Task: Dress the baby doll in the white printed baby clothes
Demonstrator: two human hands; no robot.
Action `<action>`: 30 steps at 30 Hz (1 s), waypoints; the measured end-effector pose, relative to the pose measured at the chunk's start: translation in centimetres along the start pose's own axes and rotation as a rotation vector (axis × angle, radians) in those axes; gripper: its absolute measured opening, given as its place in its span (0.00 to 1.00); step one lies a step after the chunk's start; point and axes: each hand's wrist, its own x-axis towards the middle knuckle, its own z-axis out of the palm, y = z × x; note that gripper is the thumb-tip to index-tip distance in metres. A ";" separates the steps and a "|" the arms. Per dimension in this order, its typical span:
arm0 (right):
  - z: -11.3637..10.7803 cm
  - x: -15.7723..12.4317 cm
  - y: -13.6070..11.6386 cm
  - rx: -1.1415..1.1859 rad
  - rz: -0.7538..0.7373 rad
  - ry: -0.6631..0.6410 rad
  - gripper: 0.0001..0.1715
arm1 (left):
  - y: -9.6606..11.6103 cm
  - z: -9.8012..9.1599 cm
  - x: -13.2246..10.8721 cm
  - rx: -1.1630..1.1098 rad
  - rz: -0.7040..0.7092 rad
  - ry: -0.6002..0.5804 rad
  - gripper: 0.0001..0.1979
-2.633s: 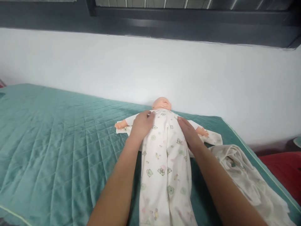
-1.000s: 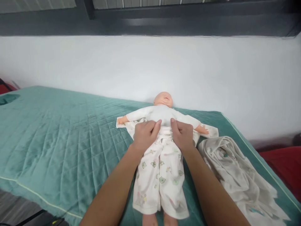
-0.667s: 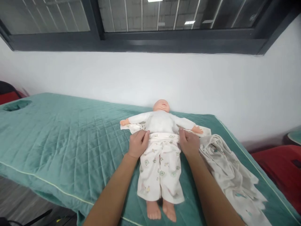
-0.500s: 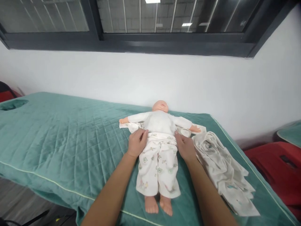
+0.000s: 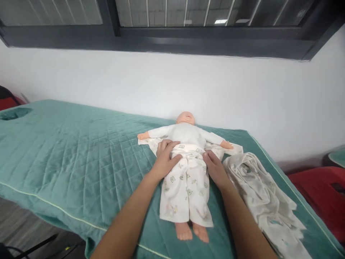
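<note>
A baby doll [image 5: 185, 118] lies on its back on a teal quilted bed [image 5: 67, 154], head toward the wall, arms spread, bare feet toward me. It wears a white top and white printed trousers [image 5: 185, 189]. My left hand [image 5: 165, 158] rests flat on the doll's left hip at the waistband, fingers stretched out. My right hand [image 5: 214, 167] lies along the other hip, fingers extended against the trousers. Neither hand grips anything.
A crumpled white printed cloth [image 5: 265, 196] lies on the bed right of the doll. A white wall rises behind the bed under a dark window frame [image 5: 172, 36]. Something red [image 5: 320, 190] stands beyond the bed's right edge. The bed's front edge runs near my forearms.
The trousers were pulled down from the doll's chest to its waist, baring the white top and feet. My hands went from pinching the waistband to lying flat at the hips.
</note>
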 end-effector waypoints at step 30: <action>0.3 0.2 0.9 -0.343 -0.231 0.152 0.18 | 0.7 -0.3 -4.9 0.390 0.206 0.224 0.06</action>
